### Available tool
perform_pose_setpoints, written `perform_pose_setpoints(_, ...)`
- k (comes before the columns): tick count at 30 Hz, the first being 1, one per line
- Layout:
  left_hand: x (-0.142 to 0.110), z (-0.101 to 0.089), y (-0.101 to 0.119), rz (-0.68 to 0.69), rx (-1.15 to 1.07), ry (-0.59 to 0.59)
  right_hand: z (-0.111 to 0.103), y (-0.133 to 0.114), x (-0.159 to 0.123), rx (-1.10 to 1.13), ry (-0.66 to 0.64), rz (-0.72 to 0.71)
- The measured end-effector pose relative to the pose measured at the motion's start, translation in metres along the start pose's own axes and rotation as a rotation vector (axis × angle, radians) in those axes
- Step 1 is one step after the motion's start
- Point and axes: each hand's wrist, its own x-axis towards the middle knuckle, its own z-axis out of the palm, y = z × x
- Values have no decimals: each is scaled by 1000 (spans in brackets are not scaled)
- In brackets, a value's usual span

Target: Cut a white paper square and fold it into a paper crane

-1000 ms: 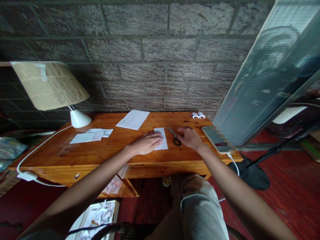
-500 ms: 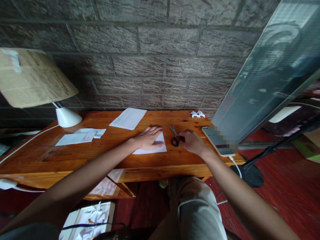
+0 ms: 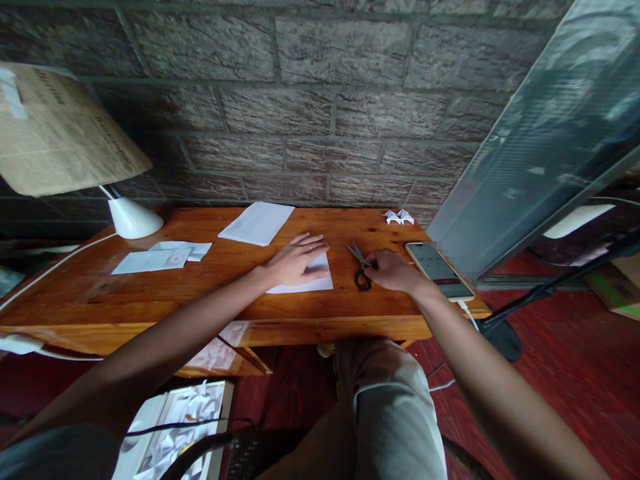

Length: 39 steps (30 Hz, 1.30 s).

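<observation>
On the wooden tabletop [image 3: 350, 307], the left hand [image 3: 295, 260] lies flat on white paper [image 3: 321, 281] showing no cut yet, the right hand [image 3: 393, 270] grips scissors [image 3: 357, 255], and two folded-paper shapes [image 3: 392, 218] look finished.

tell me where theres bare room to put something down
Bare desk lies at the back between the paper stack and folded papers, and at left between the flat papers and left forearm. Crowded: middle to right, left hand on a sheet, scissors in right hand, then phone.
</observation>
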Motion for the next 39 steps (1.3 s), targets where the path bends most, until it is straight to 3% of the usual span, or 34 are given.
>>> perform_pose_setpoints(3, -7, -7, 3, -54, -89, 24, 4, 3, -12, 140, -10, -8)
perform_pose_setpoints(8, -27, -7, 13, -58, -113, -246, 15, 0, -54, 444, -27, -74)
perform_pose_setpoints(11, -34, -7, 22, -31, -117, -315, 21, -11, -92, 718, -67, -91)
perform_pose_setpoints(16, -25, -9, 26, 62, -155, -260, 40, -25, -137, 1076, -182, -28)
perform_pose_setpoints(22, -18, -4, 30, 76, -137, -322, 70, -35, -142, 1344, -326, 159)
perform_pose_setpoints(27, -22, -3, 44, 70, -160, -321, 81, -45, -154, 1470, -449, 218)
perform_pose_setpoints(34, -26, -15, 41, 97, -311, -201, 91, -54, -172, 1617, -426, 317)
perform_pose_setpoints(39, -29, -19, 39, 227, -451, -106, 93, -57, -168, 1598, -386, 293)
